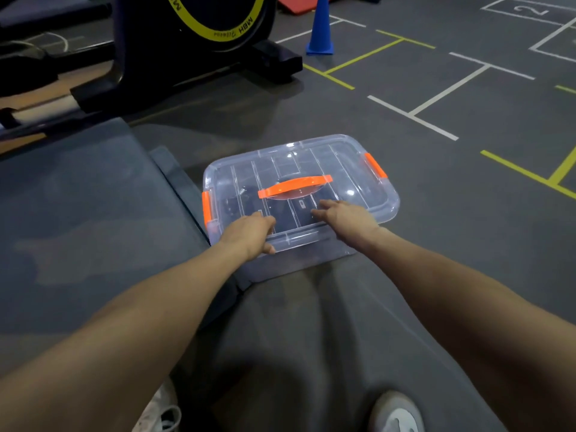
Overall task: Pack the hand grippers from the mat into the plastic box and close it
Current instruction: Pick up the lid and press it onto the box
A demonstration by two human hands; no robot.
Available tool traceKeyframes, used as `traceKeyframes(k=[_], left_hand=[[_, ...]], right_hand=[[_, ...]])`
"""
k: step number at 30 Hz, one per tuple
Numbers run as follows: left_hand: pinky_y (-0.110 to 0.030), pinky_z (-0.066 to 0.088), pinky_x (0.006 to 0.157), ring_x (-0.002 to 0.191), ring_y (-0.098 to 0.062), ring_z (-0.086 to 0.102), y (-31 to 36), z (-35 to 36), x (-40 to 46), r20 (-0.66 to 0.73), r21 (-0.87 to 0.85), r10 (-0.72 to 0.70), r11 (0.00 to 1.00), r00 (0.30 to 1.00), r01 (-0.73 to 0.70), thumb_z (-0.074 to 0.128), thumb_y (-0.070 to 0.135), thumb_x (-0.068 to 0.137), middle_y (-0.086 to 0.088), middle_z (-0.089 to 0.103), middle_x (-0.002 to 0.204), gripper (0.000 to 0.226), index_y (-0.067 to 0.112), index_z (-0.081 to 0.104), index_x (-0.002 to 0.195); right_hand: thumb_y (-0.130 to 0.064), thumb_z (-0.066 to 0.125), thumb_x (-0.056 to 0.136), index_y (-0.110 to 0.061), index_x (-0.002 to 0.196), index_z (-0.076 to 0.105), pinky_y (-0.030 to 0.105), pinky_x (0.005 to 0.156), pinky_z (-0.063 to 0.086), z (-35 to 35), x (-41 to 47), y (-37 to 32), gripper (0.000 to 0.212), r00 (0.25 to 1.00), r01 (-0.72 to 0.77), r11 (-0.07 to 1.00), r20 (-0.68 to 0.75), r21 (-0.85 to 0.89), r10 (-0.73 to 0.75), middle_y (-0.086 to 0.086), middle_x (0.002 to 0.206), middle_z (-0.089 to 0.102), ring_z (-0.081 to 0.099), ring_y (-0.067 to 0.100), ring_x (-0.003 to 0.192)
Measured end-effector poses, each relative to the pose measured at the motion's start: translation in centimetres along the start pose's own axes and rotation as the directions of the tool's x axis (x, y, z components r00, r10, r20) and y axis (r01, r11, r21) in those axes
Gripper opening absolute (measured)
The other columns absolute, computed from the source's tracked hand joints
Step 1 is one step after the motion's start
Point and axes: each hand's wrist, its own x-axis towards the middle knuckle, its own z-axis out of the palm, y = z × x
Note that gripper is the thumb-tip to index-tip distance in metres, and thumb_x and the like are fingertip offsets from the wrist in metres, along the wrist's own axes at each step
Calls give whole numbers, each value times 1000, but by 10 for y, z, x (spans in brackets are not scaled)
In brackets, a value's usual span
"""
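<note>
A clear plastic box (339, 157) sits on the grey floor with its clear lid on top. The lid has an orange handle (294, 186) in the middle and orange clips at the left end (206, 207) and the right end (375, 165). Dark hand grippers (246, 202) show dimly through the lid. My left hand (249, 233) grips the lid's near edge, thumb under the rim. My right hand (346, 215) lies flat on the lid near its front edge, fingers spread. The dark mat (93, 198) lies to the left of the box.
A black exercise bike (193, 42) with a yellow-ringed wheel stands behind the mat. A blue cone (321, 29) stands on the floor at the back. White and yellow lines mark the floor to the right. My shoes (396, 413) show at the bottom.
</note>
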Motion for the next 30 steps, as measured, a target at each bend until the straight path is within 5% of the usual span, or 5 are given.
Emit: traceKeyframes(k=[8, 20, 30], left_hand=[[-37, 44, 80, 98, -29, 56, -8, -10, 36, -21, 17, -40, 999, 999, 40, 68, 39, 80, -6, 56, 109, 36, 14, 52, 100], [-35, 42, 75, 90, -25, 54, -11, -18, 55, 8, -26, -118, 993, 993, 118, 70, 40, 77, -4, 61, 104, 34, 16, 49, 88], [-36, 42, 76, 104, -29, 56, -11, -11, 50, -54, 33, -93, 995, 994, 95, 64, 43, 82, -6, 56, 115, 38, 14, 52, 104]], right_hand=[[-1, 41, 91, -22, 136, 44, 34, 83, 42, -2, 53, 21, 50, 997, 43, 998, -56, -48, -46, 6, 126, 52, 51, 29, 118], [-3, 35, 96, -20, 143, 36, 39, 103, 40, 8, 90, 30, 51, 995, 72, 993, -60, -95, -77, 7, 138, 45, 46, 30, 126], [-3, 42, 92, -15, 146, 29, 47, 109, 34, 7, 85, 22, 56, 999, 37, 998, 18, -51, -36, 12, 139, 40, 41, 34, 129]])
